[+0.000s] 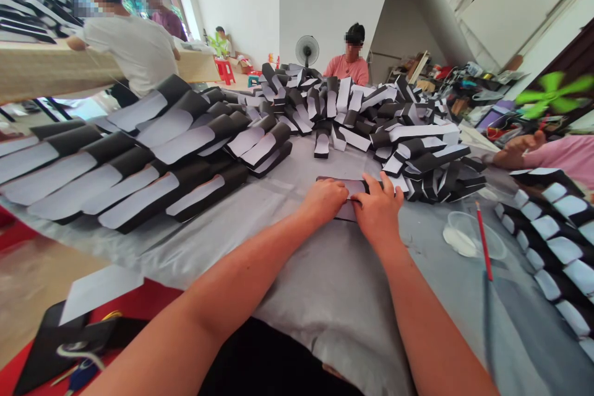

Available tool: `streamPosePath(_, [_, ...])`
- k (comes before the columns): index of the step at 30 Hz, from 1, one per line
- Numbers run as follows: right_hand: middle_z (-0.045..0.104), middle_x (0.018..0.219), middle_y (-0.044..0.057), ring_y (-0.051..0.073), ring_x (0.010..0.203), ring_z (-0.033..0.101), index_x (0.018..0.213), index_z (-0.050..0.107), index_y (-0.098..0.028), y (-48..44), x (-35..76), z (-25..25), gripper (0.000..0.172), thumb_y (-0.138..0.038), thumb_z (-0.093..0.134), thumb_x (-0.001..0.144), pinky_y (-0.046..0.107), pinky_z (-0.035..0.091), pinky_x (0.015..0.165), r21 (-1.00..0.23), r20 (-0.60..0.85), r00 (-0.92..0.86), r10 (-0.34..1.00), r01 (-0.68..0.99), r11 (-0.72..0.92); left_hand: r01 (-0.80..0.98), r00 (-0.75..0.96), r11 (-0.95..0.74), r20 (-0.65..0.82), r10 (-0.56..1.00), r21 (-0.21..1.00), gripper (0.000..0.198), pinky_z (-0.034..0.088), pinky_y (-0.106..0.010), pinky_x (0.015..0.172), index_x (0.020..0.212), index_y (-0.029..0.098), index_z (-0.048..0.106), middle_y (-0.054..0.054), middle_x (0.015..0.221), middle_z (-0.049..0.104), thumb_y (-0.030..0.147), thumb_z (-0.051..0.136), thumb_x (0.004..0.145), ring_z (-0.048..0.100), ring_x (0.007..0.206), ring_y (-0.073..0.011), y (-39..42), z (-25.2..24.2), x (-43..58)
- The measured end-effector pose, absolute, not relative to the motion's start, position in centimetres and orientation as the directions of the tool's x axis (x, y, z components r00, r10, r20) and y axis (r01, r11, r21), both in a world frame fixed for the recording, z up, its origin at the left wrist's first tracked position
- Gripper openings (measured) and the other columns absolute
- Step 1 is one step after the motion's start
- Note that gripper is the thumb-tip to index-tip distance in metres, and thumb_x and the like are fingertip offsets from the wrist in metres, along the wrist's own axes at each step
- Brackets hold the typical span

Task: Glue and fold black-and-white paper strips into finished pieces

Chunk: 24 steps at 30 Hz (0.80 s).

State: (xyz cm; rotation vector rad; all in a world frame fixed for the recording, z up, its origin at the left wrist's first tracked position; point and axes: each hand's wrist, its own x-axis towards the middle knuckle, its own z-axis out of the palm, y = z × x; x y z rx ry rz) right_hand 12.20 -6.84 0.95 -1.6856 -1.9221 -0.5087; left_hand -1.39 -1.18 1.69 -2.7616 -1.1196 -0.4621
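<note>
Folded piece: the black-and-pale folded piece (355, 188) lies on the grey cloth (325, 309), ahead of us near the middle of the table, beneath our fingers.
Left hand: our left hand (327, 201) is curled over the piece's left end, holding it down.
Right hand: our right hand (380, 207) holds the other end, thumb at the near side, outer fingers fanned (how hard it pinches, we cannot tell).
Paper feel: we judge it light and thin, springy along a crease, easily dented or smudged; not something to squeeze hard.
Best hold: we would take it by the long edges with flat fingertips, near both ends, sparing the middle.
Far side: a loose heap (331, 105) of similar pieces stands close beyond our fingers, its right flank just beside our right hand, so we judge little room that way.
Left side: overlapping rows (143, 201) lie well apart from our left hand, with cloth showing between.
Right side: a shallow dish (496, 246) with white stuff in it and a red stick (483, 241) across its rim would need a wide berth; further right are more rows (563, 247).
Near edge: cloth shows between our forearms, giving the easiest sliding room.
</note>
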Motion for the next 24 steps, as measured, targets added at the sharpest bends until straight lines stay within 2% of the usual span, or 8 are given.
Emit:
streamPosePath(7, [0.061, 0.124, 0.007, 0.034, 0.127, 0.036, 0.071, 0.073, -0.025, -6.7, 12.4, 0.9, 0.029, -0.02, 0.048, 0.084, 0.061, 0.022, 0.099, -0.071, 0.644, -0.073, 0.761, 0.985, 0.154, 0.693, 0.671, -0.721, 0.352, 0.653, 0.016, 0.018, 0.046, -0.027, 0.071, 0.081, 0.015, 0.071, -0.007, 0.078, 0.066, 0.024, 0.055, 0.086, 0.063, 0.08, -0.0178, -1.4, 1.6, -1.3])
streamPosePath(18, [0.064, 0.12, 0.008, 0.035, 0.124, 0.038, 0.069, 0.073, -0.024, -6.4, 12.8, 0.8, 0.027, -0.019, 0.05, 0.082, 0.061, 0.023, 0.097, -0.042, 0.643, -0.075, 0.762, 0.99, 0.133, 0.676, 0.685, -0.736, 0.349, 0.64, 0.024, 0.015, 0.045, -0.03, 0.075, 0.087, 0.017, 0.071, -0.007, 0.085, 0.067, 0.029, 0.063, 0.082, 0.06, 0.086, -0.0197, -1.2, 2.1, -1.8])
streamPosePath(21, [0.064, 0.12, 0.008, 0.035, 0.125, 0.038, 0.069, 0.073, -0.024, -6.4, 13.0, 0.8, 0.029, -0.019, 0.049, 0.083, 0.062, 0.021, 0.098, -0.048, 0.647, -0.06, 0.76, 0.992, 0.118, 0.674, 0.643, -0.734, 0.426, 0.636, 0.08, 0.015, 0.044, -0.031, 0.076, 0.089, 0.018, 0.07, -0.006, 0.088, 0.067, 0.03, 0.062, 0.082, 0.058, 0.089, -0.0197, -1.1, 2.6, -2.3])
streamPosePath(24, [0.063, 0.122, 0.01, 0.037, 0.126, 0.036, 0.07, 0.074, -0.022, -6.5, 13.1, 1.0, 0.028, -0.019, 0.049, 0.083, 0.064, 0.022, 0.096, -0.046, 0.621, -0.057, 0.782, 0.993, 0.109, 0.711, 0.495, -0.681, 0.561, 0.664, 0.179, 0.015, 0.043, -0.031, 0.079, 0.084, 0.018, 0.069, -0.004, 0.084, 0.066, 0.022, 0.055, 0.084, 0.056, 0.084, -0.0174, -0.9, 2.6, -2.7])
